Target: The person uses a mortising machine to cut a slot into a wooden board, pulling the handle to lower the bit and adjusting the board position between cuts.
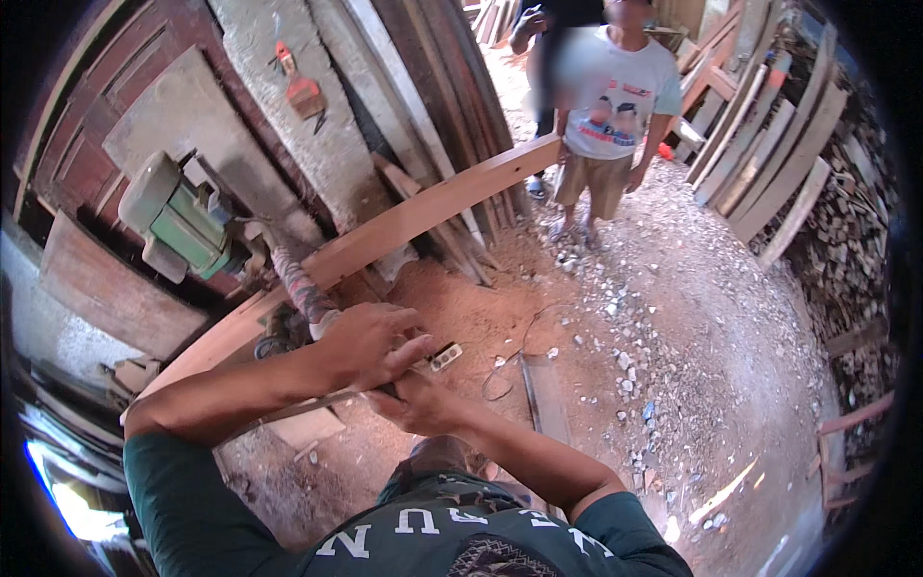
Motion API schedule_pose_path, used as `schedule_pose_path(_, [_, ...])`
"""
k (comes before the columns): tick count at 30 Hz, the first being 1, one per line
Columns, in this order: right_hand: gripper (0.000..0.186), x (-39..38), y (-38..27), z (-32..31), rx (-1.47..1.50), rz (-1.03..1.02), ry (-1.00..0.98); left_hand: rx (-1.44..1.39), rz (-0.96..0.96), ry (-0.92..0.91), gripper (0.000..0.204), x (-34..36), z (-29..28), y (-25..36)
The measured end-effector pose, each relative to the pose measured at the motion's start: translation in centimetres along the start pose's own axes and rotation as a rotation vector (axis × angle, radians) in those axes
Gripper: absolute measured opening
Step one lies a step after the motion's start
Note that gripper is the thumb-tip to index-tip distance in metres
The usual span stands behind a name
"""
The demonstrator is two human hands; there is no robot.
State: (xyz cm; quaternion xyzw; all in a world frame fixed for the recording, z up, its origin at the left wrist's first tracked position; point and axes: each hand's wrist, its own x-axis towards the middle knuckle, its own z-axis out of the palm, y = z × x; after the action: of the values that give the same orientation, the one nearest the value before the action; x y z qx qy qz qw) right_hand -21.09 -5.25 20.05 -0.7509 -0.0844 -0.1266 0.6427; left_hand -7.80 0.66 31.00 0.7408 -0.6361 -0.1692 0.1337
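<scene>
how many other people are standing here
2, near the top: a person in a white shirt and, behind, a person in dark clothing, partly hidden and cut off.

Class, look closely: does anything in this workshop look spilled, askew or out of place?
Yes: reddish sawdust covers part of the floor, and a socket strip appears to lie in it; sockets amid dust look out of place.

The beam [437, 209] is smooth, matt wood; above it, the motor [187, 229] looks like painted metal and the post [336, 159] rough concrete; below it, powdery sawdust [466, 303].
</scene>
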Motion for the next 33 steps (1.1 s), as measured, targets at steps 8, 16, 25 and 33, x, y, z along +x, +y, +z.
schedule_pose_path(8, [0.068,-3.2,11.8,1.3,-0.123,0.294,-0.300,0.033,0.093,-0.018,0.028,1.4,7.7,-3.1])
schedule_pose_path(16, [0.046,-3.9,19.4,1.2,-0.275,0.415,-0.343,0.177,0.076,0.025,0.029,1.4,17.5,-9.7])
schedule_pose_path(25, [0.042,-5.0,27.2,1.6,-0.491,0.286,-0.325,0.304,0.122,0.112,0.021,2.7,26.4,-15.1])
schedule_pose_path(33, [0.044,-1.9,29.0,1.6,-0.587,0.563,-0.517,0.303,0.004,0.162,0.021,3.4,29.7,-18.3])
